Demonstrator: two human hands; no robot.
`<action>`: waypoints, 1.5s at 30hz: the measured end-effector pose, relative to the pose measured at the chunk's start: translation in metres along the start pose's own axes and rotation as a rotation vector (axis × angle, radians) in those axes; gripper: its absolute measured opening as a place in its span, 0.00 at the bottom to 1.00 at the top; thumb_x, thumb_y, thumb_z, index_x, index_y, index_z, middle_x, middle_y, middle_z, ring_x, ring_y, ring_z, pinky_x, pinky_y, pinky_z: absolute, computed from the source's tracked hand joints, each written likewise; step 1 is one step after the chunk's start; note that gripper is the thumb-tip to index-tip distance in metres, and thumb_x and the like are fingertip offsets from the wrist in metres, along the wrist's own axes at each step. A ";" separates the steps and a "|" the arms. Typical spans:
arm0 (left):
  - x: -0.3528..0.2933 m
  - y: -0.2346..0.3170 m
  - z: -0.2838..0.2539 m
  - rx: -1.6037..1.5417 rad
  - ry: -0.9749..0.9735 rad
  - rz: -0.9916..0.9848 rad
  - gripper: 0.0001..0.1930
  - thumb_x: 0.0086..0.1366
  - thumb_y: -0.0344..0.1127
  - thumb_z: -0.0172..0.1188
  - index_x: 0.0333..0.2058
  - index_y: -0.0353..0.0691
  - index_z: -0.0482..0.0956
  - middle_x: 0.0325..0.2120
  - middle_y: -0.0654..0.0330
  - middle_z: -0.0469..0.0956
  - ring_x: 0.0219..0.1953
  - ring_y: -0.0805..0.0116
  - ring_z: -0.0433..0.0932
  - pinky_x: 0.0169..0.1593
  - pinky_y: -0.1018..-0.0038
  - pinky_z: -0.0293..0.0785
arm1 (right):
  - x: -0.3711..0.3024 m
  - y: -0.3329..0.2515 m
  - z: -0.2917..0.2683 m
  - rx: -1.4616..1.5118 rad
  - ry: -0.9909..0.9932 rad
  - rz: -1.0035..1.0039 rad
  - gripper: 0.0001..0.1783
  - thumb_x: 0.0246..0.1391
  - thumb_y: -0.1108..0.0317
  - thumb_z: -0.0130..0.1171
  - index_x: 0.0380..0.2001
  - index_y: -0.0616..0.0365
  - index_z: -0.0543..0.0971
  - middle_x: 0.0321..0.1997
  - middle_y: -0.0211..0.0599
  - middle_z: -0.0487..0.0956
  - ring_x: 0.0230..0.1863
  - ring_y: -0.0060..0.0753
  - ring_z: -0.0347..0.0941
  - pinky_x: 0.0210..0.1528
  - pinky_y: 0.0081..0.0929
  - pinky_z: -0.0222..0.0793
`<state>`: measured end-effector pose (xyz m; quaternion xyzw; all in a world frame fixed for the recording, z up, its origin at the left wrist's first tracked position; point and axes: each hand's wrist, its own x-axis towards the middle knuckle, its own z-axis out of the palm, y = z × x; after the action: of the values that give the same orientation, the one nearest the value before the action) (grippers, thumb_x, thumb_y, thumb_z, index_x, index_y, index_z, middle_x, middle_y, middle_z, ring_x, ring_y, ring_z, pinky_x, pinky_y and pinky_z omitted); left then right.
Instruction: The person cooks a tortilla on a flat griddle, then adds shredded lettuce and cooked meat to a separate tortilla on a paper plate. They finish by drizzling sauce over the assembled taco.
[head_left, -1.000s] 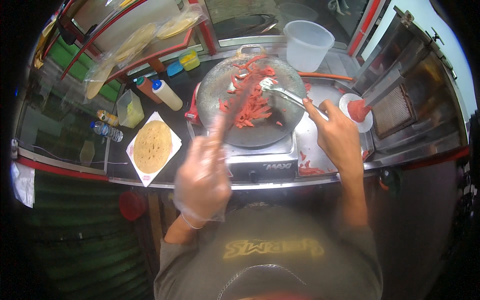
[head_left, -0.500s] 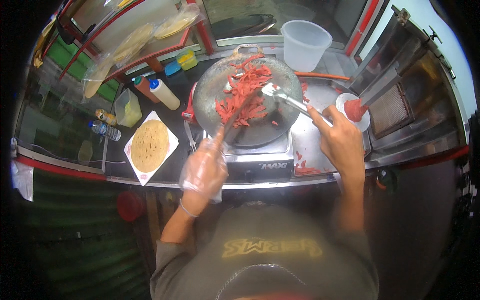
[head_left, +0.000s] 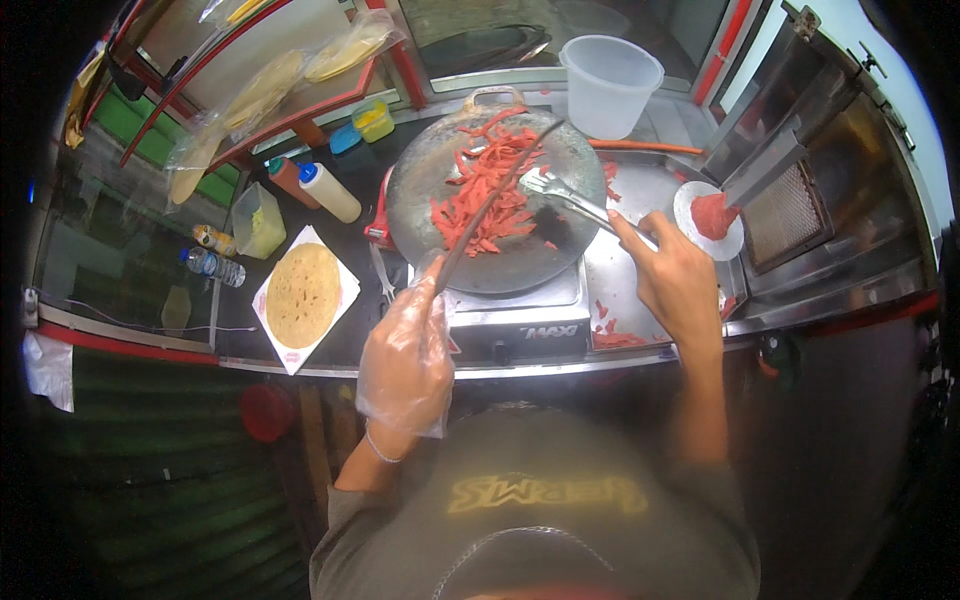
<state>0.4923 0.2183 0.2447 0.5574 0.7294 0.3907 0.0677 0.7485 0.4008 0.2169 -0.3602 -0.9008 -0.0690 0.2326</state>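
My left hand, in a clear plastic glove, is closed around the handle of a long dark-bladed knife. The blade slants up across a heap of red meat strips on a round, worn metal pan. In my bare right hand is a silver utensil with a fork-like end. Its tip sits at the right side of the heap; whether it touches the meat I cannot tell. Under the pan stands a metal stove.
Left of the stove, a flatbread lies on white paper, near two squeeze bottles and a clear tub. Behind right stands a white bucket. A vertical grill and red meat on a white disc are at the right.
My left hand has drawn back and down a little, and the knife blade now lies over the heap with its tip farther up. The fork-like end has shifted slightly left and down.
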 end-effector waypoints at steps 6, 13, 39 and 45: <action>-0.004 -0.022 0.007 0.099 -0.024 0.031 0.22 0.74 0.24 0.54 0.65 0.34 0.79 0.46 0.38 0.85 0.43 0.39 0.85 0.50 0.54 0.80 | 0.002 -0.002 -0.009 0.005 0.047 -0.018 0.40 0.49 0.81 0.63 0.66 0.36 0.82 0.43 0.34 0.80 0.41 0.40 0.82 0.39 0.40 0.81; 0.004 -0.020 -0.005 0.065 0.116 -0.034 0.21 0.76 0.26 0.53 0.65 0.34 0.79 0.50 0.39 0.84 0.50 0.43 0.84 0.55 0.57 0.78 | 0.002 -0.006 -0.015 0.050 0.036 -0.023 0.41 0.49 0.81 0.63 0.67 0.35 0.82 0.43 0.35 0.79 0.40 0.39 0.82 0.39 0.39 0.81; -0.002 -0.031 -0.011 0.333 0.182 -0.001 0.27 0.71 0.25 0.60 0.69 0.46 0.78 0.38 0.45 0.82 0.35 0.43 0.83 0.40 0.54 0.78 | 0.003 -0.009 0.009 0.126 -0.043 -0.029 0.41 0.48 0.81 0.65 0.66 0.35 0.82 0.45 0.35 0.80 0.41 0.43 0.83 0.40 0.42 0.81; -0.017 -0.018 -0.023 0.190 -0.177 -0.159 0.21 0.76 0.25 0.55 0.65 0.38 0.81 0.59 0.42 0.83 0.63 0.49 0.83 0.66 0.61 0.77 | 0.008 -0.015 0.002 0.172 0.047 -0.004 0.40 0.48 0.79 0.67 0.66 0.36 0.81 0.45 0.36 0.80 0.39 0.43 0.83 0.38 0.42 0.79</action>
<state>0.4729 0.1905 0.2432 0.5338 0.7963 0.2627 0.1094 0.7323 0.3954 0.2194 -0.3353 -0.8983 -0.0002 0.2838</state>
